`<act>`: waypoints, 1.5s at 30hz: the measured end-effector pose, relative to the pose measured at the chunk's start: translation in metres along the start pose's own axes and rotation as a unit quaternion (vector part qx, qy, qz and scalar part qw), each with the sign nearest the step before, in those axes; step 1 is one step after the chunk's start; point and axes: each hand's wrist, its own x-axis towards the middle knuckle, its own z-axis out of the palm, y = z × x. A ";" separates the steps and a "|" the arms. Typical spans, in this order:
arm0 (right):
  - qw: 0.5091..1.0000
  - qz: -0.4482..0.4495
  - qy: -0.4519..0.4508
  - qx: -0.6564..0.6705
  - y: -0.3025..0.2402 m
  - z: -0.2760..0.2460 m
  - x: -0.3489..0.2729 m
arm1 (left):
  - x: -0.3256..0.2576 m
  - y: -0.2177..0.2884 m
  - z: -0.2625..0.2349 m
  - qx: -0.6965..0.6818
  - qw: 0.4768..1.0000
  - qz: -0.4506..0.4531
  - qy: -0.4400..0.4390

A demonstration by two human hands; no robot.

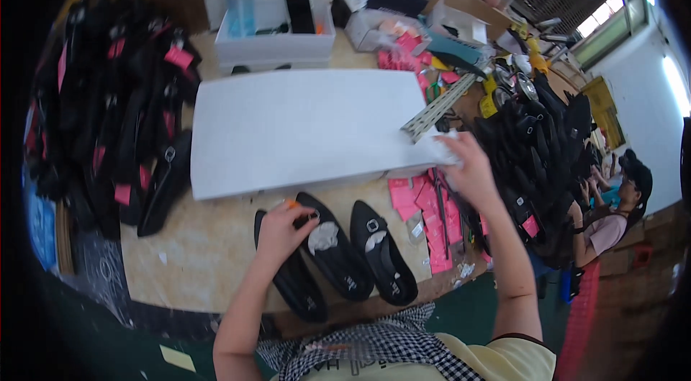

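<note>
We hold black shoes and paper
Left hand point(282, 231) fingers closed on black shoe point(291, 273) near table edge point(216, 295); right hand point(471, 169) pinches white paper point(440, 145).

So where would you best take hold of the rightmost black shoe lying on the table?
Probably at the heel end of the rightmost black shoe, coming from the near table edge. The heel points toward the person, its opening gives the fingers a rim to pinch, and white paper stuffing fills the toe end.

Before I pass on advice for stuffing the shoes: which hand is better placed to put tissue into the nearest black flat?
Probably the right hand: it holds white tissue. The left hand rests on a black flat, steadying it.
</note>
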 end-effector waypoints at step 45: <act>0.964 -0.038 -0.025 -0.262 0.159 0.168 0.448 | 0.017 0.020 0.002 -0.011 0.997 -0.043 0.059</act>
